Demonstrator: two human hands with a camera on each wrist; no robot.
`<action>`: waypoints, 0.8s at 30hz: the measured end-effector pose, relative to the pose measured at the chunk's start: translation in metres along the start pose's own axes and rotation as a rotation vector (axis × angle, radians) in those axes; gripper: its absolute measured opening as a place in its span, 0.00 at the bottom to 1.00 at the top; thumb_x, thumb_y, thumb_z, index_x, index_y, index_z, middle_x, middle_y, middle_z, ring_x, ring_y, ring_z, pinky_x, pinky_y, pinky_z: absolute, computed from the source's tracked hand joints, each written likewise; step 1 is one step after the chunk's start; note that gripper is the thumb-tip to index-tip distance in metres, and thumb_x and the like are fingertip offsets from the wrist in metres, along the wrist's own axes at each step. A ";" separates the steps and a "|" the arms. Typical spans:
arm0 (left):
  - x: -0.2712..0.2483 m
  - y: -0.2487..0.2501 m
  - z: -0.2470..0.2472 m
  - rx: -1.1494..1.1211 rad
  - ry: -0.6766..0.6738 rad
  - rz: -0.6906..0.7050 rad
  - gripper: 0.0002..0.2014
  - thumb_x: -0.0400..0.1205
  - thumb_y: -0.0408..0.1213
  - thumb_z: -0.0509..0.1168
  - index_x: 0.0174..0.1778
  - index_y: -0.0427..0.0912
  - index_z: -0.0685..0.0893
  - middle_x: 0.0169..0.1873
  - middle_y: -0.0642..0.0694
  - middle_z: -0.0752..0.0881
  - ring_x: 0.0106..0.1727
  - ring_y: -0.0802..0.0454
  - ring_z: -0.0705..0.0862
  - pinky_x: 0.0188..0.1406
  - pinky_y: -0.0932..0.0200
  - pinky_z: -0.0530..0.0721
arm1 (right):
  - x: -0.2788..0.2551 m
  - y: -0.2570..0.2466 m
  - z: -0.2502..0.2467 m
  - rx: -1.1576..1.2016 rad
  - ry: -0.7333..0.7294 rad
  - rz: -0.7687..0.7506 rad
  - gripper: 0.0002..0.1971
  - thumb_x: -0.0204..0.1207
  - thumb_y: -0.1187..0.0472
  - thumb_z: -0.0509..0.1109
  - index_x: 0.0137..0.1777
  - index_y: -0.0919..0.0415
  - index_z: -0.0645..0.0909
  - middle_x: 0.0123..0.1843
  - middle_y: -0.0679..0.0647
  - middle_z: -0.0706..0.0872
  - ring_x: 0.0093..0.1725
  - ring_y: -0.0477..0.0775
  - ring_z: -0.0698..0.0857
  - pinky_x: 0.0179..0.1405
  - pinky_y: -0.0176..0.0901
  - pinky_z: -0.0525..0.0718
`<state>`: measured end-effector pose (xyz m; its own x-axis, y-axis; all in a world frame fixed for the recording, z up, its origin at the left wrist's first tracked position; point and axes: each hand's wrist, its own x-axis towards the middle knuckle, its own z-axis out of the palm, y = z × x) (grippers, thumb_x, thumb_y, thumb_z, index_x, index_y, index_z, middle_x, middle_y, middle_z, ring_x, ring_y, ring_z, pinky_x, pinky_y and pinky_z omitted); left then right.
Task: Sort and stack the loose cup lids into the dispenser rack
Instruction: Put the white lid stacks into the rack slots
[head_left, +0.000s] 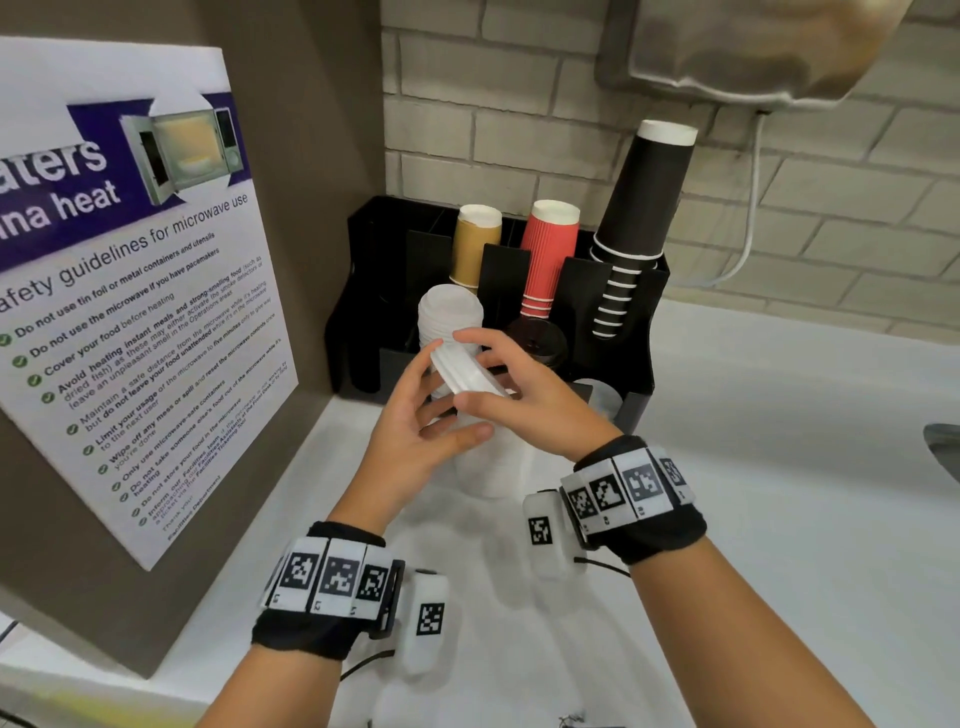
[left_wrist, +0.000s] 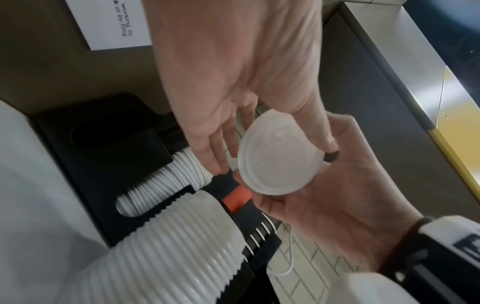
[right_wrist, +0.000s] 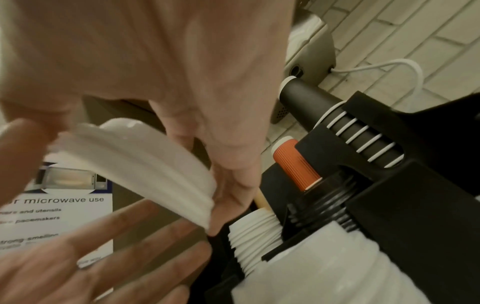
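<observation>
I had a small nested bunch of white plastic cup lids (head_left: 465, 371) pinched edgewise in my right hand (head_left: 519, 395), left hand (head_left: 415, 441) spread beneath, just before the black dispenser rack (head_left: 613, 332). I judged squaring the rims first best, then seating them on the white lid column (head_left: 449, 312).

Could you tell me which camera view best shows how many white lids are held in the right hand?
The right wrist view: it shows the held white lids edge-on, with several nested rims visible. The left wrist view shows only one flat face, so they look like a single lid. The head view shows them small and tilted between both hands.
</observation>
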<state>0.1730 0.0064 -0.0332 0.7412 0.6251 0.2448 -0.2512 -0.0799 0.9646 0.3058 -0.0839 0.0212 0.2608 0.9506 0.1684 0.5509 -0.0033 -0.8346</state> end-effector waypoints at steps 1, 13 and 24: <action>-0.001 0.001 -0.001 0.005 -0.012 0.000 0.45 0.67 0.35 0.78 0.80 0.50 0.67 0.70 0.48 0.81 0.69 0.53 0.81 0.66 0.53 0.83 | -0.002 0.000 -0.003 0.012 -0.020 -0.002 0.27 0.75 0.55 0.75 0.71 0.38 0.70 0.61 0.47 0.80 0.60 0.44 0.81 0.59 0.37 0.81; -0.001 0.001 0.000 0.025 -0.069 -0.023 0.49 0.63 0.36 0.80 0.81 0.55 0.66 0.73 0.52 0.77 0.70 0.52 0.81 0.69 0.53 0.80 | -0.005 -0.002 -0.025 0.000 -0.105 -0.013 0.31 0.65 0.57 0.83 0.67 0.45 0.75 0.61 0.43 0.83 0.60 0.39 0.83 0.55 0.33 0.83; 0.002 -0.004 -0.032 0.144 0.220 0.007 0.17 0.80 0.35 0.71 0.58 0.63 0.82 0.61 0.57 0.83 0.51 0.66 0.86 0.63 0.52 0.82 | 0.007 0.063 -0.126 -0.568 0.230 0.314 0.36 0.67 0.58 0.80 0.72 0.50 0.65 0.67 0.58 0.77 0.62 0.61 0.77 0.53 0.45 0.73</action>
<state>0.1557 0.0325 -0.0402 0.5828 0.7764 0.2398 -0.1532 -0.1849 0.9708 0.4421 -0.1163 0.0361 0.6031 0.7881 0.1227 0.7354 -0.4899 -0.4682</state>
